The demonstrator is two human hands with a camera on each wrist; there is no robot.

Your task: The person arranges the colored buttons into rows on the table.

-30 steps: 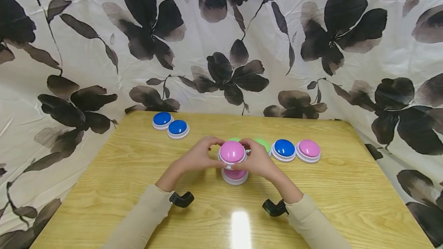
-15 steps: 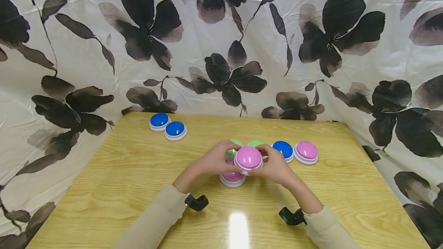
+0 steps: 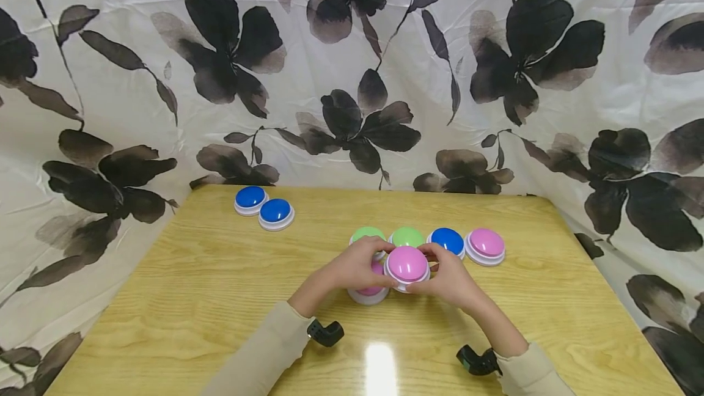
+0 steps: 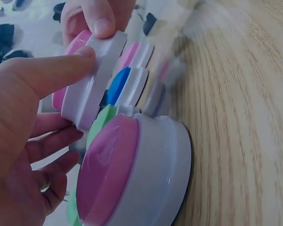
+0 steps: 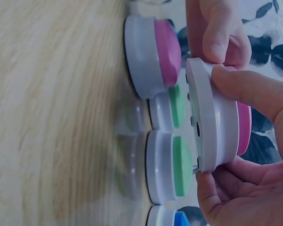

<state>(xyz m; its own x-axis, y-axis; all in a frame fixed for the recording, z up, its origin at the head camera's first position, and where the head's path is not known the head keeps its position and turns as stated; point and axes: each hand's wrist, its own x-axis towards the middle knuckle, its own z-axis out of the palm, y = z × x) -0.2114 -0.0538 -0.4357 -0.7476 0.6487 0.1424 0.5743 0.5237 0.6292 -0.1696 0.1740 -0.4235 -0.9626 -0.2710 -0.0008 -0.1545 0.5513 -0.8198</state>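
Observation:
A pink dome push button (image 3: 407, 263) with a white base is held between both hands, raised off the table. My left hand (image 3: 357, 264) grips its left side, thumb on the near edge. From the right, my right hand (image 3: 451, 277) pinches the same base with thumb and fingers. In the right wrist view, the underside of the held button (image 5: 212, 117) stands apart from the tabletop. Another pink button (image 3: 370, 295) sits on the table below my left hand, partly hidden by it. Behind the hands are two green buttons (image 3: 407, 237), partly covered.
A blue button (image 3: 447, 241) and a further pink button (image 3: 486, 242) continue the row to the right of the green ones. Two more blue buttons (image 3: 275, 209) stand at the back left of the wooden table (image 3: 192, 298). Floral cloth (image 3: 341, 47) hangs behind.
Both hands have carried the pink button to the right and a little nearer, from above the other pink button to beside it. The green buttons are less covered now.

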